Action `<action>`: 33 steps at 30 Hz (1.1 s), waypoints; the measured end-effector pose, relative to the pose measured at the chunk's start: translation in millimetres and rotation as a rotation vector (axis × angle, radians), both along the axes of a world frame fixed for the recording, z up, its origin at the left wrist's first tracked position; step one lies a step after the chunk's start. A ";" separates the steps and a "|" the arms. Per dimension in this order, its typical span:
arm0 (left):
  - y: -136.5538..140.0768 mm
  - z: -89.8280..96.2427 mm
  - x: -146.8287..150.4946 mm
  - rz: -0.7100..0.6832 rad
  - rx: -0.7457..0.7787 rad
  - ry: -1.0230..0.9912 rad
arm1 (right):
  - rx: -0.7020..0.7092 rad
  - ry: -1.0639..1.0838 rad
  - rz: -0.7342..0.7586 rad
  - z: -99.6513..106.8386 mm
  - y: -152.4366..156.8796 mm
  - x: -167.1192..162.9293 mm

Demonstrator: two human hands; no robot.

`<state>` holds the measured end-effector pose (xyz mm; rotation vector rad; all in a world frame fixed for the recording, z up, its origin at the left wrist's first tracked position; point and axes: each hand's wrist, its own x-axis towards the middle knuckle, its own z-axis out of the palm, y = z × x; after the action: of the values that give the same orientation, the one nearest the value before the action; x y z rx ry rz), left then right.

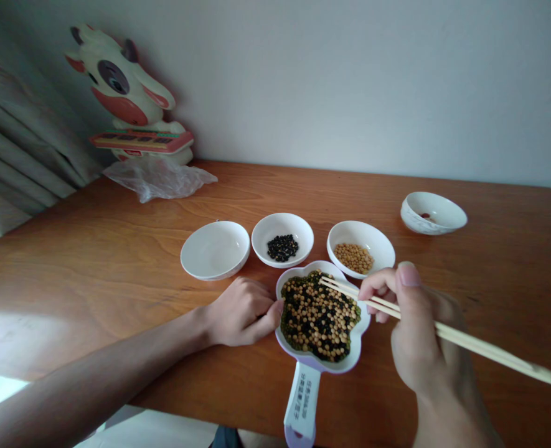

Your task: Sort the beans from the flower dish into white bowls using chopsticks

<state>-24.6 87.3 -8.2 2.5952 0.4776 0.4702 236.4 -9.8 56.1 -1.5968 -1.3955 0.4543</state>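
A white, flower-shaped dish with a handle (307,398) sits near the table's front edge, filled with mixed yellow, black and green beans (319,317). My left hand (244,312) rests on the table with curled fingers, its thumb and forefinger at the dish's left rim. In my right hand (424,330) is a pair of chopsticks (485,353), their tips touching the beans at the upper part of the dish. Behind the dish stand a white bowl with black beans (283,247) and a white bowl with yellow beans (354,257).
A white bowl (214,250) with nothing visible inside stands at the left of the row. Farther right is another bowl (431,214) with a few reddish bits. A clear plastic bag (163,179) lies before a cow-shaped toy keyboard (139,137) by the wall.
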 end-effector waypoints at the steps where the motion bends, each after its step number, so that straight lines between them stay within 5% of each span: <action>1: -0.1 0.3 0.0 0.001 0.000 0.001 | -0.010 0.003 0.007 0.1 0.3 -0.3; 33: 0.8 -3.0 -1.7 -0.001 0.021 0.014 | -0.041 0.002 -0.003 3.8 0.7 -7.0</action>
<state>-26.3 88.1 -11.3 2.6202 0.4786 0.4596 229.4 -9.1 59.9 -1.6309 -1.3907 0.4855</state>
